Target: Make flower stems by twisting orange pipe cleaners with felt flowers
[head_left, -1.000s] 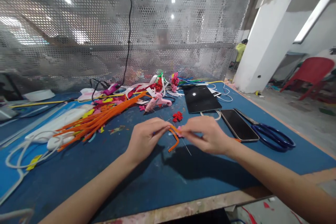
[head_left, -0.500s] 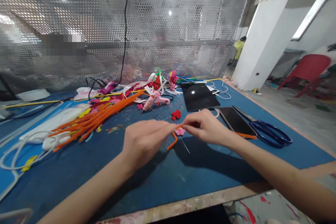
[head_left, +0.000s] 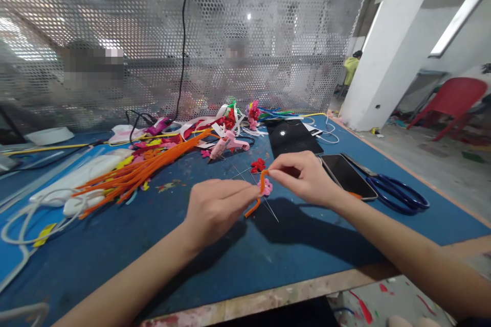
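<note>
Gripping an orange strip in two pinches: at its upper end with the right hand, lower down with the left hand. Held up near the middle of the blue surface, right beside a pink flower; cannot tell whether touching. Probably pinched at spaced points to steady one part while controlling the bend. Reaching in from both near sides, left fingers nearly straight, right index arched over thumb. Presumably parked within reach: scissors and phone rightward, orange bundle leftward.
</note>
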The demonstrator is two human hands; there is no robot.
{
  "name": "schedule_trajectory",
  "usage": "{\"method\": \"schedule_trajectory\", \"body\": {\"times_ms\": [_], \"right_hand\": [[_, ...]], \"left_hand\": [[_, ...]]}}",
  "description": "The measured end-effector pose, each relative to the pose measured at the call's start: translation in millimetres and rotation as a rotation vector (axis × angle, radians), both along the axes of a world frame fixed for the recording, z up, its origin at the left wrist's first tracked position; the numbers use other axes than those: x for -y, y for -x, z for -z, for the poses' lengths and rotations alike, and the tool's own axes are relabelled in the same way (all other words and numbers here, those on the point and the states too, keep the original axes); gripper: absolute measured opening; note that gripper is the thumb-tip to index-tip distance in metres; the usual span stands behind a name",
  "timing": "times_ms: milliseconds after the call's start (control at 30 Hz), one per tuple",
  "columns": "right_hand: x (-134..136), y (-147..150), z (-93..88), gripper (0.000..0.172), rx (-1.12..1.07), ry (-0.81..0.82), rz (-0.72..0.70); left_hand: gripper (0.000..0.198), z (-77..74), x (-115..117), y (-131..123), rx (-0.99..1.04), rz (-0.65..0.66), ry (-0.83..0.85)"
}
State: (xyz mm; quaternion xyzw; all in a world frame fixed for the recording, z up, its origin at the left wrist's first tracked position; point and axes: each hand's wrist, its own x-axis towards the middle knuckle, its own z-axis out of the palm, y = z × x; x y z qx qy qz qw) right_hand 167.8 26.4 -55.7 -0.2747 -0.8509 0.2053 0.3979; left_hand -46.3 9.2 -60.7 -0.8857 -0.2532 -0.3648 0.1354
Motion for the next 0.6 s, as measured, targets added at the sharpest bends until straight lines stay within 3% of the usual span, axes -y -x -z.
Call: {"method": "schedule_trajectory", "body": {"times_ms": [67, 167, 300, 367, 467, 600], "right_hand": [[-0.9, -0.2, -0.7, 0.019, 0.076, 0.011, 0.022], [-1.3, -1.2, -0.8, 0.016, 0.151, 0.117, -0.150], [-0.4, -0.8, 0.0, 0.019, 0.004, 0.155, 0.031], [0.0, 0.0, 0.9, 0.016, 0.095, 0.110, 0.010], [-0.5, 0.6, 3.0, 0.016, 0.130, 0.193, -0.147], [-2.5, 0.5, 6.7, 0.018, 0.012, 0.231, 0.002]], "left_hand": [[0.013, -0.7, 0.0, -0.2, 0.014, -0.027, 0.011], [0.015, 0.0, 0.6, -0.6, 0.009, -0.051, 0.104], [0.016, 2.7, 1.5, -0.4, 0.000, 0.002, 0.102], [0.017, 3.6, 0.7, -0.1, 0.029, -0.022, 0.137], [0.017, 6.8, -0.3, -1.2, 0.032, -0.033, 0.211], [0.015, 9.8, 0.1, -1.5, 0.018, 0.038, 0.206]]}}
